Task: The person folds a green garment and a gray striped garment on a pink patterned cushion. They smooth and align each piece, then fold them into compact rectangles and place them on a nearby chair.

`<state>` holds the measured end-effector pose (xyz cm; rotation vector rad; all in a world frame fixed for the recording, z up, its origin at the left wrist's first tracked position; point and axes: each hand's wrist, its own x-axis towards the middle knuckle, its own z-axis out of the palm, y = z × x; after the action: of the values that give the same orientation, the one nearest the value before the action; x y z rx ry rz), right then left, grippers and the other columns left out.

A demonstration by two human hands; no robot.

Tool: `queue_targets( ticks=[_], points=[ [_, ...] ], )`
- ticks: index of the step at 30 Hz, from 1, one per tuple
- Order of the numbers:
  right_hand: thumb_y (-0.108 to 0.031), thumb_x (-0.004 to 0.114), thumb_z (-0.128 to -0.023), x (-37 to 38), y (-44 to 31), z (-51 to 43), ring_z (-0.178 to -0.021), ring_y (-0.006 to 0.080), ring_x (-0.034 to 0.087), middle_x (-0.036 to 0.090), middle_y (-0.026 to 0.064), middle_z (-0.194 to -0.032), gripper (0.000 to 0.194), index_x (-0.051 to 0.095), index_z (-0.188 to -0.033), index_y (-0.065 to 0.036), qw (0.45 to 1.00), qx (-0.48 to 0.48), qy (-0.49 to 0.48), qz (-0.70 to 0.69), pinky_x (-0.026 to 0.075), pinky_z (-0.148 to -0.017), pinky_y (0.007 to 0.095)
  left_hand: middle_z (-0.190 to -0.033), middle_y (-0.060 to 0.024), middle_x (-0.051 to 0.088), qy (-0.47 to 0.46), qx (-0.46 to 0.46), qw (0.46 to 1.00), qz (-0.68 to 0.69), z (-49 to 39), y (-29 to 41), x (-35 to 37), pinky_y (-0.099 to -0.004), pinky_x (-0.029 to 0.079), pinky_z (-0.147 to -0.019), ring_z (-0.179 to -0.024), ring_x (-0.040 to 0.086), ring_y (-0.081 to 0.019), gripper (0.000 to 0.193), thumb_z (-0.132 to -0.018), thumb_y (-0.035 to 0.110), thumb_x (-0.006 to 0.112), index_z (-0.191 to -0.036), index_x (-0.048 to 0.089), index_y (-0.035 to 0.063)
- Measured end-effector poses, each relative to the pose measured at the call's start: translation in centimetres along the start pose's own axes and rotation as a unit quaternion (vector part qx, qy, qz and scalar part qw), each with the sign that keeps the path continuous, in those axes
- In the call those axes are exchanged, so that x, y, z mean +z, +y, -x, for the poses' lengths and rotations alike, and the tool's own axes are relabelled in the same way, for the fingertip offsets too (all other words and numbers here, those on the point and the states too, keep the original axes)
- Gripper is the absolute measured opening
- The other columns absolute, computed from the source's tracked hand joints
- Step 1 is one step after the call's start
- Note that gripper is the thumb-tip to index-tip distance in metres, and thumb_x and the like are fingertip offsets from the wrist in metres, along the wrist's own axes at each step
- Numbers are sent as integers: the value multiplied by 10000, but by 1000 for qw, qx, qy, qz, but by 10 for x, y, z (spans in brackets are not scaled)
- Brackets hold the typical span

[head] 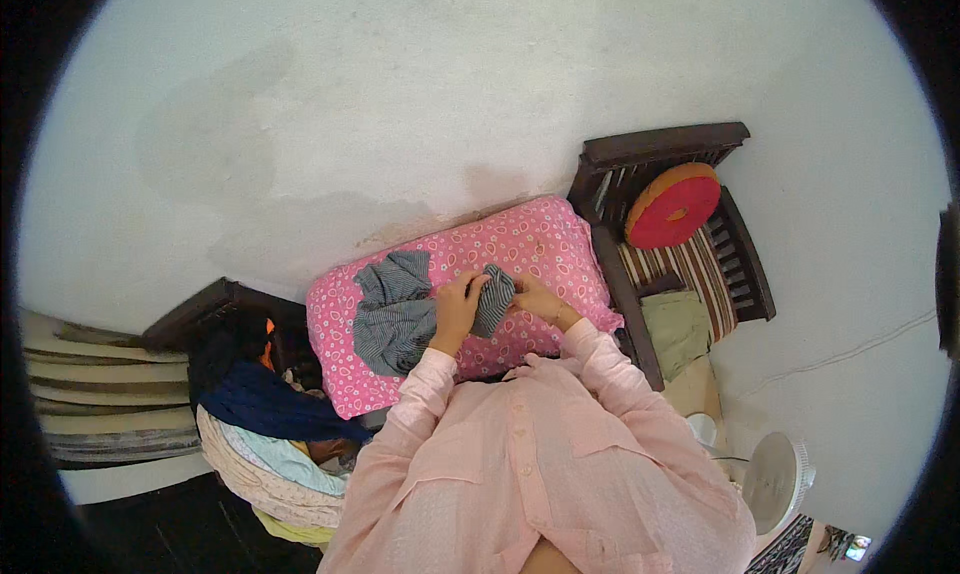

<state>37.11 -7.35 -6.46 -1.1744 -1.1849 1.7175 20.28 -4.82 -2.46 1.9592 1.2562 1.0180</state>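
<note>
A grey striped garment (394, 319) lies crumpled on the left half of a bed or cushioned seat with a pink patterned cover (555, 236). One end of the cloth is raised in front of my pink shirt, between my two hands. My left hand (456, 304) grips it from the left, thumb and fingers pinched on the fabric. From the right, my right hand (536, 298) holds the edge of the same raised part, with its fingertips partly hidden by the cloth.
Piled clothes and cloths (270, 405) hang at the left beside dark wood. On the right stands a dark wooden chair (664, 140) with a striped seat, a round red and orange cushion (675, 206) and a folded green cloth (675, 326). A fan (776, 480) is at lower right.
</note>
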Motion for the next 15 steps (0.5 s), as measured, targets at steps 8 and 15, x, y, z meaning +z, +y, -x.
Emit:
queue_targets(
  ticks=[8, 15],
  points=[
    [-113, 466, -838, -2, -17, 5, -622, 65, 468, 531, -10, -761, 143, 543, -941, -51, 960, 23, 24, -277, 406, -560, 217, -737, -176, 584, 62, 12, 995, -76, 0, -14, -6, -377, 433, -571, -651, 574, -344, 182, -836, 199, 539, -855, 582, 22],
    [17, 520, -762, 11, -12, -7, -859, 128, 540, 589, 34, -971, 330, 517, -1091, -4, 989, -119, 63, 62, 434, -763, 268, -758, -172, 574, 10, 33, 989, -141, 9, -8, 8, -411, 443, -565, -675, 568, -344, 184, -827, 196, 536, -909, 531, 32]
  ],
)
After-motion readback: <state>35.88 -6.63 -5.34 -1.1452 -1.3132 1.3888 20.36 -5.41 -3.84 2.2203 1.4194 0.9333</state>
